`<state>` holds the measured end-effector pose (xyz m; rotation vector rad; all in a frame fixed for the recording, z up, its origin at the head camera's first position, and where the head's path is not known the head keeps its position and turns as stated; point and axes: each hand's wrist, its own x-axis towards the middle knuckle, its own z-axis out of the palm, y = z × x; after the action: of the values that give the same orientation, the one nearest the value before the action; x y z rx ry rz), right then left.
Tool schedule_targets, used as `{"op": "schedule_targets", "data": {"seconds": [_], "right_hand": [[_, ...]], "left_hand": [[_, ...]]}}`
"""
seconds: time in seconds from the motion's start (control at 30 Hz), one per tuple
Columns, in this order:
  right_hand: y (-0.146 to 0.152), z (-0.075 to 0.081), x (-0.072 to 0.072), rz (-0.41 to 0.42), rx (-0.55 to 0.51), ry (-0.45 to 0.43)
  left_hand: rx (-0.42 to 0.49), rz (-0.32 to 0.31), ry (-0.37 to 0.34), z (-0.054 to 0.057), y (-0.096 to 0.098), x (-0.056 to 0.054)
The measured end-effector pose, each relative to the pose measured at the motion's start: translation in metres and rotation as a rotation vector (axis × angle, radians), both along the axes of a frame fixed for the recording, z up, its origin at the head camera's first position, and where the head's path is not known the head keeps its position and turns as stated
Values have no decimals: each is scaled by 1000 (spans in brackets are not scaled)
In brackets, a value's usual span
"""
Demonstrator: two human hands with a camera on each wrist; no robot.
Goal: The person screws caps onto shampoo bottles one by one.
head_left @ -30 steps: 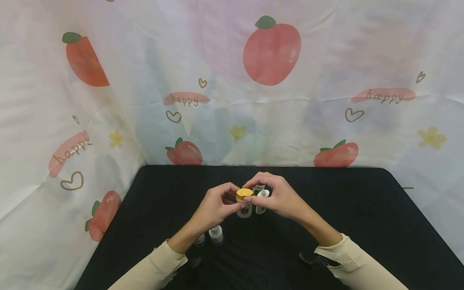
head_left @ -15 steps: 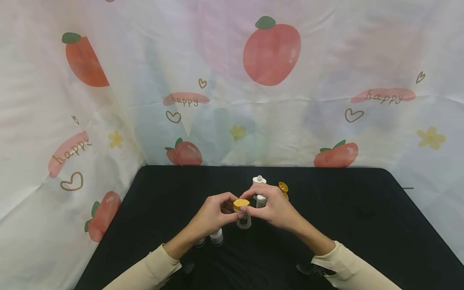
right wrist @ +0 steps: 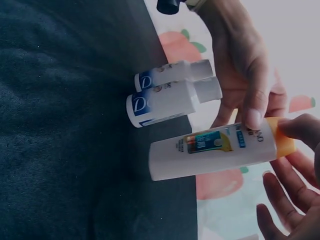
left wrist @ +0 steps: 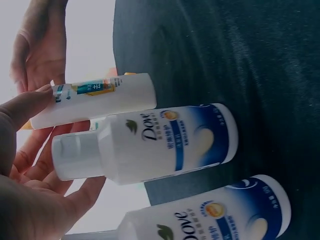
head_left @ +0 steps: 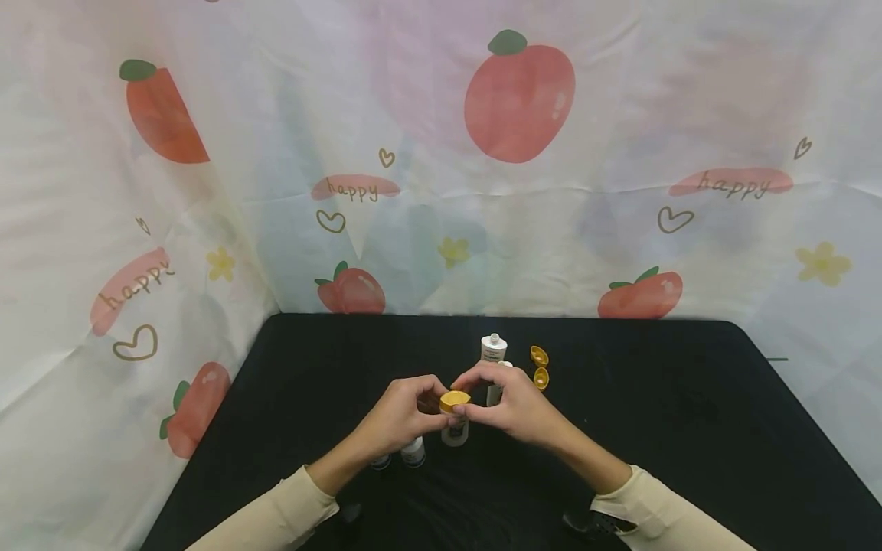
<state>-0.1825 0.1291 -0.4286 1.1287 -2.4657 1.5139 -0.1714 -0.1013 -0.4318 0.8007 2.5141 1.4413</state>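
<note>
Both hands are on a small white shampoo bottle (head_left: 455, 436) with a yellow cap (head_left: 455, 401), upright in the head view. My left hand (head_left: 403, 413) grips the white upper part of the bottle, its thumb across the label in the right wrist view. My right hand (head_left: 517, 405) pinches the yellow cap between thumb and fingers, its other fingers spread apart. In the right wrist view the bottle's label (right wrist: 210, 142) shows green and yellow. Fingers hide part of the cap and the bottle's shoulder.
Two white Dove bottles (left wrist: 170, 145) with white caps stand by my left wrist. Behind my right hand stands an uncapped white bottle (head_left: 493, 350), with another white bottle (head_left: 494, 395) partly hidden. Yellow cap pieces (head_left: 541, 378) lie to their right. Patterned cloth (head_left: 441, 153) borders the black table.
Both hands have come nearer and slightly left with the yellow-capped bottle. The uncapped bottle and yellow cap pieces behind them are now in plainer sight.
</note>
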Motion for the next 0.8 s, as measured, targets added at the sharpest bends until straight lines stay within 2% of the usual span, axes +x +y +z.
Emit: {"op": "schedule_targets", "data": {"seconds": [0.33, 0.63, 0.8], "right_hand": [[1, -7, 1, 36, 60, 32], [-2, -12, 4, 32, 63, 17], [-3, -12, 5, 28, 69, 10]], "left_hand": [[-100, -38, 29, -7, -2, 1], [-217, -86, 30, -2, -3, -4], [-239, -107, 3, 1, -4, -5]]}}
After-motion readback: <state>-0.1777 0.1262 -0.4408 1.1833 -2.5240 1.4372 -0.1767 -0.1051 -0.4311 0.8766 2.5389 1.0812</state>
